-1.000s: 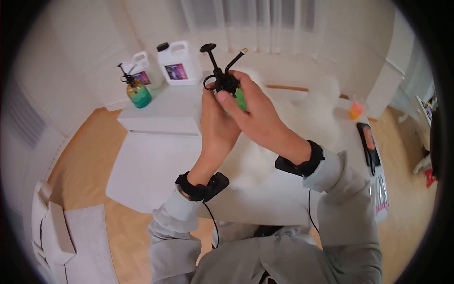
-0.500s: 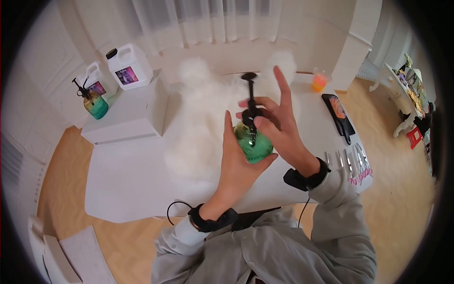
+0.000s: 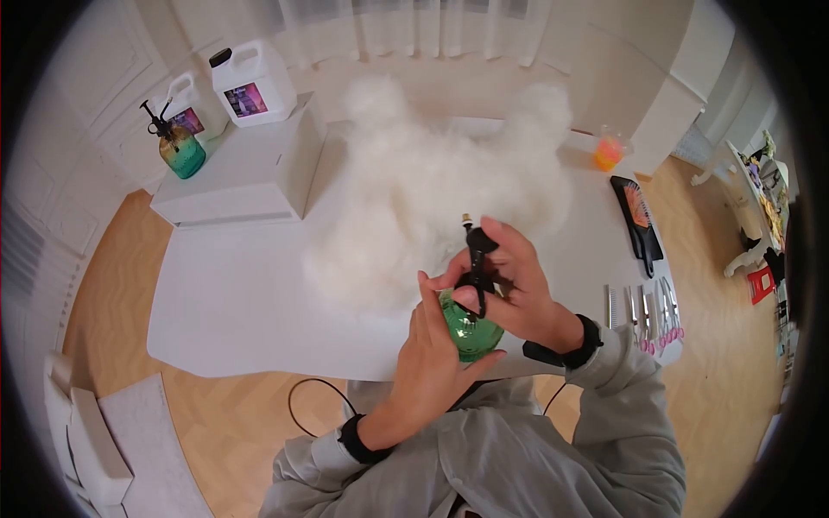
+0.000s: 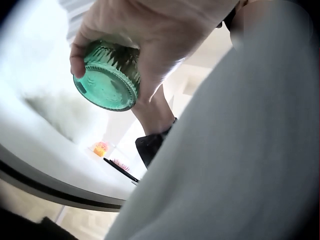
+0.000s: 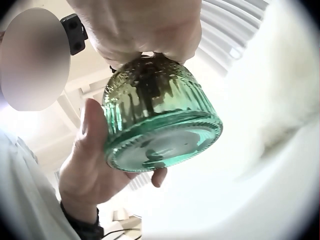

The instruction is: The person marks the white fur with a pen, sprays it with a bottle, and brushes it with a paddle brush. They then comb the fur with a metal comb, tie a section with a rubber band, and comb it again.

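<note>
Holds bottle by the surface's near edge, with left hand around it and right hand gripping the sprayer top, apparently adjusting the latter, next calling for steady support.

Through the head camera I see pale panelled walls, sheer white curtains along the top, and a light wooden floor around a white table. A pale rug lies lower left. My right wrist view catches a brightly lit ceiling.
</note>
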The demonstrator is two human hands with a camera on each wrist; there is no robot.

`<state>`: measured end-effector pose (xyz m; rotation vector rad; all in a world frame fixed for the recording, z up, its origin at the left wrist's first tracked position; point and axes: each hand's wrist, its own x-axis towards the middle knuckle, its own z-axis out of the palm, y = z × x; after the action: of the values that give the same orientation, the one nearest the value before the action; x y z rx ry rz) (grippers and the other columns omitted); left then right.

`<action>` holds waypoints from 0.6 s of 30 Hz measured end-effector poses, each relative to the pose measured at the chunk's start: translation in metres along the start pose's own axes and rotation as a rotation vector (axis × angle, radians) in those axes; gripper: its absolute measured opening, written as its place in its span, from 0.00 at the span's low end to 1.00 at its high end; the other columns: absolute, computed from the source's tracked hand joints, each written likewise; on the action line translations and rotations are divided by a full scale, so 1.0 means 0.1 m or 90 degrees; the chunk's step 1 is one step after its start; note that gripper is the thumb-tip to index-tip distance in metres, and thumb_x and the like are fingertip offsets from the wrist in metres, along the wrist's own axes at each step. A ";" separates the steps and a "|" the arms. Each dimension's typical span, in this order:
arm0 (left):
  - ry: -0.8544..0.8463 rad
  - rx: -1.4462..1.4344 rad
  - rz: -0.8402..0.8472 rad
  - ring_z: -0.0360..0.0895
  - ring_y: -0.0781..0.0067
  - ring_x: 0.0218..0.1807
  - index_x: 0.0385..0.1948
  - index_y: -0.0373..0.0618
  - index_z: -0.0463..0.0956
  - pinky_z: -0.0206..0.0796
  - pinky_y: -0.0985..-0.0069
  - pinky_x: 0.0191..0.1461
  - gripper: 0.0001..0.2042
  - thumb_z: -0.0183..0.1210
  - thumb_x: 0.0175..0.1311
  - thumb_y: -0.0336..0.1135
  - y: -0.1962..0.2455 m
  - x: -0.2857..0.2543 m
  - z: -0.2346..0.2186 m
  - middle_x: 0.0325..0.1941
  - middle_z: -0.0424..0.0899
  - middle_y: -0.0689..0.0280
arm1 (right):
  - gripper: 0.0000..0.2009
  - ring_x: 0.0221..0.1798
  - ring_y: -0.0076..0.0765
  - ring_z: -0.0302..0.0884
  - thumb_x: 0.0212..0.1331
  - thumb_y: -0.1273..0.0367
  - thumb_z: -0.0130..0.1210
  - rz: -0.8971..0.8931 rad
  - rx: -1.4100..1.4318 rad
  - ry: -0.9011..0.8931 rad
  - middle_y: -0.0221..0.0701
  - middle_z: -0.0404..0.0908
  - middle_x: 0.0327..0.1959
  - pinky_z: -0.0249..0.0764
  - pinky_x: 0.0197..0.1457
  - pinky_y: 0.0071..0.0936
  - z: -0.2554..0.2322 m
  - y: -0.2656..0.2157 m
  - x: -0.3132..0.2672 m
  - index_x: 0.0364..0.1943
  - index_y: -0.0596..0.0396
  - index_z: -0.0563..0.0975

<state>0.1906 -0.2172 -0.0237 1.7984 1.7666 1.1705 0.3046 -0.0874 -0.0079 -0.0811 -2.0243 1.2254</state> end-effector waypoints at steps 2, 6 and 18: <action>0.000 -0.016 -0.008 0.64 0.39 0.65 0.68 0.26 0.27 0.64 0.60 0.62 0.62 0.75 0.46 0.42 0.00 0.02 0.05 0.67 0.58 0.39 | 0.38 0.42 0.26 0.78 0.57 0.81 0.58 -0.048 0.041 0.009 0.33 0.79 0.40 0.75 0.50 0.27 0.02 0.02 0.01 0.71 0.49 0.53; -0.041 -0.041 0.029 0.66 0.42 0.62 0.70 0.29 0.30 0.65 0.61 0.61 0.60 0.74 0.48 0.43 -0.06 0.11 0.14 0.64 0.61 0.41 | 0.34 0.41 0.29 0.78 0.59 0.81 0.57 -0.039 0.083 0.026 0.35 0.77 0.38 0.74 0.51 0.31 -0.13 0.10 -0.01 0.67 0.49 0.56; -0.023 -0.209 -0.031 0.67 0.53 0.60 0.70 0.41 0.48 0.68 0.63 0.60 0.52 0.74 0.41 0.34 -0.37 0.33 0.32 0.58 0.60 0.53 | 0.32 0.47 0.27 0.78 0.53 0.71 0.67 0.066 -0.055 -0.027 0.26 0.81 0.39 0.72 0.57 0.31 -0.52 -0.19 0.28 0.64 0.42 0.68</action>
<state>0.1873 -0.1708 -0.0602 1.5646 1.4876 1.3112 0.3233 -0.0479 0.0362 -0.2047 -2.1331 1.2119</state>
